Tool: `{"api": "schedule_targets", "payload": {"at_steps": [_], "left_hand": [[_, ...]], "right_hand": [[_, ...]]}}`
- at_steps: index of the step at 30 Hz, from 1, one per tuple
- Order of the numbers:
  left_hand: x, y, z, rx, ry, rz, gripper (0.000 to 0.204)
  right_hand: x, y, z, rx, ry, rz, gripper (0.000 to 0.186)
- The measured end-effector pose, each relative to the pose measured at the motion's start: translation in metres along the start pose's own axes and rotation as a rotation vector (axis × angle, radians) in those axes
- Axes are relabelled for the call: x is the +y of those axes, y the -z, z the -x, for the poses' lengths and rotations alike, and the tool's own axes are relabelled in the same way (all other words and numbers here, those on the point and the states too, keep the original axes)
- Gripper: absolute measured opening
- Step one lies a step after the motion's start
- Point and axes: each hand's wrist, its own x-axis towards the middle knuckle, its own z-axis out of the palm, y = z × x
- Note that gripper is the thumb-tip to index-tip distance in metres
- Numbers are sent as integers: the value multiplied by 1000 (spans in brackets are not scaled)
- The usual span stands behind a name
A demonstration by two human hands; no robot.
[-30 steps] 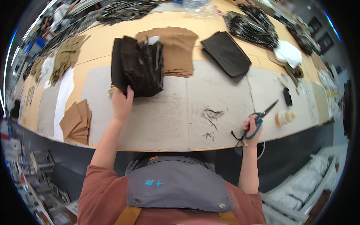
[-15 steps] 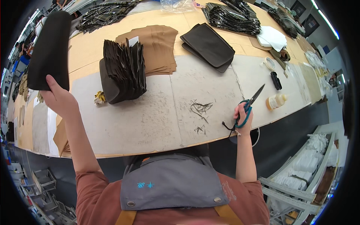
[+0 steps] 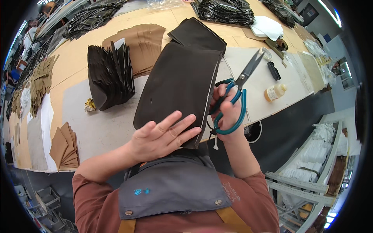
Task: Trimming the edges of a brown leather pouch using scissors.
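Observation:
A dark brown sewn fabric panel (image 3: pixel 176 81) with rounded corners lies in front of me, its near end reaching past the table edge. My left hand (image 3: pixel 161 136) rests flat on its near part, fingers spread. At the panel's right edge my right hand (image 3: pixel 229 110) is closed around scissors (image 3: pixel 248 72) with teal handles; their blades point up and away, nearly together. Some right fingertips are close to the panel's edge; whether they pinch it I cannot tell. Beyond, the panel overlaps similar dark pieces (image 3: pixel 196 33). A thick bundle of dark pieces (image 3: pixel 110 73) stands to the left.
Brown paper sheets (image 3: pixel 145 42) lie behind the bundle, and brown cards (image 3: pixel 64 147) at the near left. On the right are a tape roll (image 3: pixel 265 53), a black tool (image 3: pixel 273 71) and a bottle of amber liquid (image 3: pixel 275 92). Plaid fabric stacks (image 3: pixel 223 13) line the far side.
My left hand has brought the raised dark panel from the left down onto the middle of the table and now lies flat on it. My right hand moved left with the scissors to its edge.

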Motion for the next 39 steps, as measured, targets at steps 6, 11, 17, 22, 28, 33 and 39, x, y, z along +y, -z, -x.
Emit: {"api": "schedule_targets", "payload": {"at_steps": [6, 11, 17, 22, 28, 33, 39], "left_hand": [[12, 0, 7, 6, -102, 5, 43], [-15, 21, 25, 129, 14, 355, 51], [-44, 25, 32, 145, 986, 1227, 67], [-42, 5, 27, -230, 1105, 1912, 69], [-45, -23, 35, -336, 909, 2355, 74], [-48, 7, -5, -406, 1560, 2278, 49], [-35, 41, 13, -106, 1814, 2169, 45]], "right_hand": [[8, -3, 1, 313, -101, 244, 30], [6, 7, -5, 280, -186, 150, 35], [10, 4, -6, 215, -216, 149, 34], [8, 6, -3, 177, -119, 188, 33], [8, 0, -15, -33, -210, 194, 39], [19, 8, -19, 109, -371, 106, 31], [10, 34, -6, 127, -466, 323, 22]]}}
